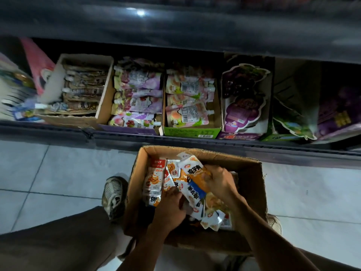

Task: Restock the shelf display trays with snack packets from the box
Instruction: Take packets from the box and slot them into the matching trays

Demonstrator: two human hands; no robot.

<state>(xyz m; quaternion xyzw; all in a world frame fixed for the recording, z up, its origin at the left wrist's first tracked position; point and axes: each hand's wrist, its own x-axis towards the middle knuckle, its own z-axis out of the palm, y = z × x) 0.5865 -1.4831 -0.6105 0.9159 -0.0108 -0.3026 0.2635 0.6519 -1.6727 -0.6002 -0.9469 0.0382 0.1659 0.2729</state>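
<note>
Left hand (169, 208) fingertips — buried among packets (192, 184) — hidden.

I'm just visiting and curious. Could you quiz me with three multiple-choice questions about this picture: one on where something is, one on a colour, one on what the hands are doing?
1. Where does the cardboard box stand?
A. On the tiled floor in front of the shelf
B. On the shelf among the trays
C. On the person's lap

2. What colour is the front edge of the tray holding the peach pouches?
A. Red
B. Green
C. Black

3. What are the two hands doing?
A. Hanging idle outside the box
B. Both inside the box, holding snack packets
C. Placing pouches on the shelf

Answers: 1 A, floor tiles show on both sides of the box. 2 B, its front edge is bright green. 3 B, the left hand and right hand both have a grip on the snack packets.
</note>
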